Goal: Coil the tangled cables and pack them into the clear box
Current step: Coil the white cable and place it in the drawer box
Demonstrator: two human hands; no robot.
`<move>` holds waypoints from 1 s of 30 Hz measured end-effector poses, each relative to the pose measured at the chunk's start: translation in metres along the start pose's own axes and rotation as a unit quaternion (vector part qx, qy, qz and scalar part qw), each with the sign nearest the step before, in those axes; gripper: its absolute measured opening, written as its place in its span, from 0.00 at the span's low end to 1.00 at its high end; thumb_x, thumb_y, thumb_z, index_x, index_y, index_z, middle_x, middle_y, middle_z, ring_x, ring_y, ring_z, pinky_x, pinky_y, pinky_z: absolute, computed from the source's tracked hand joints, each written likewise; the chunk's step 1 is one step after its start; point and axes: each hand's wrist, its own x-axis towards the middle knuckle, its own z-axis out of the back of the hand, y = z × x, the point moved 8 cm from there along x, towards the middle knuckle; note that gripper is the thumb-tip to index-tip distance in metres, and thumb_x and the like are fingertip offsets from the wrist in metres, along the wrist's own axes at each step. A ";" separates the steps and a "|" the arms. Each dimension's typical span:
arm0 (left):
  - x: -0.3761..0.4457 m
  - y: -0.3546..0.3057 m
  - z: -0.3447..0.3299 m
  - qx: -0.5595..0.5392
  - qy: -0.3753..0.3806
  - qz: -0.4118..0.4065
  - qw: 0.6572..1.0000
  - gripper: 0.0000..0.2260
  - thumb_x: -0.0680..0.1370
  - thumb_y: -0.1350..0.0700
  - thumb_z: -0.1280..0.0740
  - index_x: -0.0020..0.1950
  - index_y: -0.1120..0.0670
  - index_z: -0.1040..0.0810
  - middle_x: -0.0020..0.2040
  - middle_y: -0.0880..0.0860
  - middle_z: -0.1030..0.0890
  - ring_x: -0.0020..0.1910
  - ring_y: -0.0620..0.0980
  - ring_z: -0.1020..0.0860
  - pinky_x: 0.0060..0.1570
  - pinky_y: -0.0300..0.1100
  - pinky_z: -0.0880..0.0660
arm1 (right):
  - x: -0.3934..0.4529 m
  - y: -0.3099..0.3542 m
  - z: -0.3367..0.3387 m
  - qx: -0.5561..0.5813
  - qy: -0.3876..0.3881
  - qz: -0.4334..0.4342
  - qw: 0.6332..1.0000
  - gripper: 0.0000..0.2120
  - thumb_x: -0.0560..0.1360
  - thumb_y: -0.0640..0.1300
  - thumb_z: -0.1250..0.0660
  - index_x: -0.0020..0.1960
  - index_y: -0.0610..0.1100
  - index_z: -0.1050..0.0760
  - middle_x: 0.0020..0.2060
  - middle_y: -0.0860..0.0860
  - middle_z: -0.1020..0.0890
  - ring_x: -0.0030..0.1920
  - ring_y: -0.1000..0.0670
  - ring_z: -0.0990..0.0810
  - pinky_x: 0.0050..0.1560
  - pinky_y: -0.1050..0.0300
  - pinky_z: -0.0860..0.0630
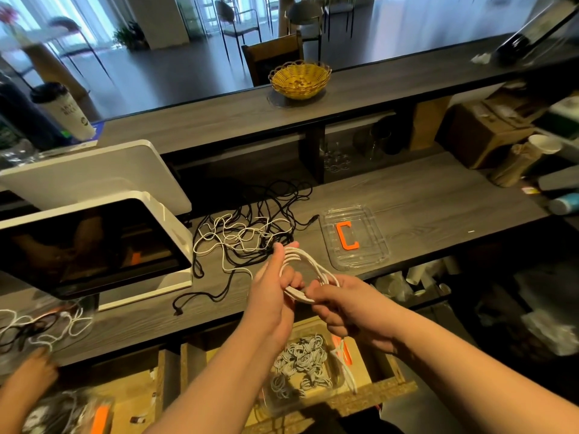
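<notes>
A white cable is coiled in several loops between my hands, just above the desk's front edge. My left hand grips one end of the coil, thumb up. My right hand pinches the other end, and a loose white tail hangs down below it. A tangle of black and thin white cables lies on the desk behind my hands. The clear box stands open to the right of the tangle, with an orange C-shaped piece inside.
A white-framed screen stands at the left. Another person's hand rests by more cables at the lower left. A yellow basket sits on the raised counter. Below the desk is a tub of grey ties.
</notes>
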 end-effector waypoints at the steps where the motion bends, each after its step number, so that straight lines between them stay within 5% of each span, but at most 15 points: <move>1: 0.002 -0.002 0.004 0.016 -0.006 0.011 1.000 0.18 0.74 0.46 0.32 0.56 0.57 0.18 0.25 0.46 0.40 0.27 0.44 0.38 0.37 0.41 0.36 | 0.000 0.001 0.002 -0.010 -0.002 -0.003 1.000 0.02 0.80 0.40 0.36 0.49 0.42 0.26 0.29 0.49 0.29 0.26 0.54 0.37 0.25 0.63 0.39; 6: 0.005 -0.014 0.015 0.254 -0.044 -0.011 0.966 0.13 0.77 0.45 0.30 0.42 0.54 0.21 0.25 0.48 0.37 0.25 0.47 0.35 0.27 0.40 0.34 | -0.001 -0.001 0.004 -0.043 0.012 -0.019 0.999 0.01 0.79 0.38 0.36 0.50 0.41 0.26 0.29 0.49 0.28 0.26 0.54 0.34 0.25 0.64 0.35; 11: 0.012 -0.035 0.016 0.481 -0.029 -0.162 0.861 0.16 0.81 0.54 0.39 0.38 0.59 0.20 0.25 0.46 0.32 0.26 0.46 0.34 0.30 0.42 0.37 | 0.002 -0.001 -0.003 -0.066 0.037 -0.016 0.997 0.02 0.80 0.38 0.36 0.48 0.41 0.27 0.29 0.49 0.28 0.25 0.54 0.33 0.27 0.62 0.35; 14: 0.014 -0.021 0.018 0.469 0.040 -0.098 0.877 0.25 0.84 0.46 0.43 0.35 0.59 0.23 0.25 0.49 0.26 0.25 0.47 0.29 0.32 0.42 0.31 | 0.004 0.000 -0.002 -0.053 0.046 -0.014 0.997 0.02 0.80 0.37 0.37 0.48 0.42 0.27 0.29 0.49 0.28 0.25 0.54 0.34 0.26 0.63 0.36; 17: 0.012 -0.021 0.012 0.468 0.064 -0.093 0.876 0.26 0.80 0.38 0.43 0.31 0.55 0.28 0.24 0.51 0.28 0.21 0.47 0.31 0.23 0.39 0.33 | 0.008 0.002 0.006 -0.096 0.029 0.005 0.995 0.02 0.80 0.39 0.35 0.49 0.41 0.26 0.29 0.49 0.28 0.26 0.53 0.33 0.28 0.62 0.34; 21: 0.015 -0.030 0.013 0.478 0.044 -0.146 0.865 0.24 0.80 0.40 0.38 0.31 0.55 0.29 0.25 0.51 0.33 0.21 0.45 0.36 0.26 0.39 0.36 | 0.013 0.008 0.022 -0.181 -0.045 0.060 0.981 0.14 0.77 0.52 0.30 0.52 0.41 0.20 0.34 0.44 0.24 0.33 0.45 0.29 0.35 0.50 0.31; 26: 0.016 -0.014 0.024 0.382 0.040 -0.051 0.922 0.24 0.79 0.40 0.36 0.28 0.52 0.31 0.23 0.50 0.34 0.19 0.46 0.38 0.19 0.36 0.41 | 0.017 0.017 0.036 -0.171 -0.123 0.128 0.969 0.13 0.73 0.56 0.29 0.47 0.46 0.18 0.45 0.28 0.22 0.43 0.39 0.24 0.47 0.39 0.29; 28: 0.016 -0.008 0.027 0.334 0.036 -0.016 0.942 0.23 0.79 0.40 0.35 0.30 0.53 0.30 0.24 0.50 0.34 0.20 0.46 0.39 0.18 0.35 0.43 | 0.018 0.017 0.033 -0.205 -0.119 0.148 0.960 0.10 0.78 0.50 0.32 0.48 0.44 0.18 0.43 0.34 0.19 0.42 0.42 0.22 0.49 0.38 0.25; 30: 0.015 -0.007 0.026 0.280 0.024 -0.003 0.960 0.21 0.79 0.40 0.35 0.34 0.55 0.28 0.26 0.50 0.34 0.21 0.46 0.39 0.19 0.36 0.43 | 0.020 0.013 0.026 -0.226 -0.107 0.147 0.957 0.09 0.80 0.44 0.36 0.49 0.43 0.19 0.39 0.46 0.16 0.39 0.52 0.19 0.44 0.51 0.21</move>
